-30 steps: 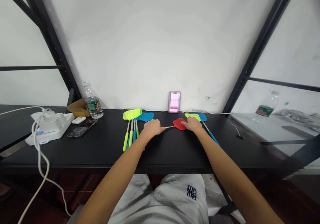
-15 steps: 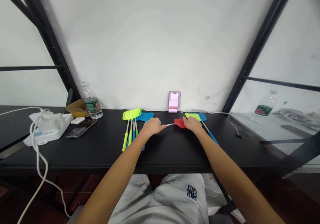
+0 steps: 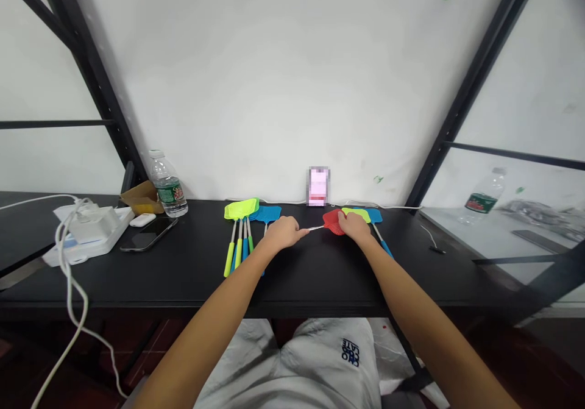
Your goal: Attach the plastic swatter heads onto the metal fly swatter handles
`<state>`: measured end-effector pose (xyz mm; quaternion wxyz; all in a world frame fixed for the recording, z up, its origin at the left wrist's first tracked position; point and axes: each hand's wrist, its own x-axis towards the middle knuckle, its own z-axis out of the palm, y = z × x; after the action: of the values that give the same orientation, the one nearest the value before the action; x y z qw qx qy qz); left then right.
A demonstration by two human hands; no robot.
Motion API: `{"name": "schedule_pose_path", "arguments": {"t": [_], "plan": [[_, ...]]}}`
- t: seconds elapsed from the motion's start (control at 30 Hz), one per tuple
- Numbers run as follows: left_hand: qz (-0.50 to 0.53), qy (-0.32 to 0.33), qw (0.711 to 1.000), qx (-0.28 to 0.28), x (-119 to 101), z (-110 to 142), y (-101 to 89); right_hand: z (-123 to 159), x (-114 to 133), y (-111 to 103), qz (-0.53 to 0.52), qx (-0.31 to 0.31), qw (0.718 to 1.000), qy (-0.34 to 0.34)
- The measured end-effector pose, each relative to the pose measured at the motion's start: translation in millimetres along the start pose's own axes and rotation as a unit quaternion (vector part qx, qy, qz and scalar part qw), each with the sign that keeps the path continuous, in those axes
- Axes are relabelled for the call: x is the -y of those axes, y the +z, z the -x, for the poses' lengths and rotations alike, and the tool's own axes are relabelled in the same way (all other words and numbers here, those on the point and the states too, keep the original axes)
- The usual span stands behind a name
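Note:
Between my two hands is a red fly swatter [image 3: 333, 221] with a thin metal shaft, held roughly sideways above the black table. My left hand [image 3: 284, 233] is closed around its handle end, which the fingers hide. On the far edge of the red head, my right hand [image 3: 353, 225] pinches the mesh. Left of my left hand lie several fly swatters [image 3: 241, 209] with yellow-green heads and a blue-headed swatter [image 3: 269, 214], handles towards me. Behind my right hand rest a yellow-green swatter head [image 3: 357, 214] and a blue swatter [image 3: 375, 216].
On the left of the black table [image 3: 192, 269] stand a water bottle [image 3: 169, 186], a cardboard box [image 3: 142, 199], a white case [image 3: 142, 220], a dark phone [image 3: 150, 234] and a white power strip [image 3: 98, 232] with cables. Another phone [image 3: 319, 186] leans against the wall.
Both hands and the red fly swatter have shifted slightly right, and more of its mesh face shows. The screen of the phone lying on the left has gone darker.

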<state>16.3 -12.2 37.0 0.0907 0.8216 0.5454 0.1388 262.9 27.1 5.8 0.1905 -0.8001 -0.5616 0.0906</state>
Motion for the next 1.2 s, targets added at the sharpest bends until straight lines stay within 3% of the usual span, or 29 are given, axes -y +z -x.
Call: {"name": "schedule_pose_path", "arguments": {"t": [0.4, 1.03, 1.2], "plan": [[-0.023, 0.029, 0.998, -0.053, -5.4, 1.9, 9.2, 1.9, 0.1, -2.3, 0.007, -0.009, 1.0, -0.006], [-0.031, 0.017, 0.998, -0.053, -3.9, -0.9, 12.0, 13.5, 6.6, -0.6, -0.04, -0.047, 0.997, -0.056], [-0.014, 0.011, 0.998, -0.058, -3.1, -2.3, 15.1, 13.1, 7.8, -1.0, -0.093, -0.066, 0.992, -0.055]]}}
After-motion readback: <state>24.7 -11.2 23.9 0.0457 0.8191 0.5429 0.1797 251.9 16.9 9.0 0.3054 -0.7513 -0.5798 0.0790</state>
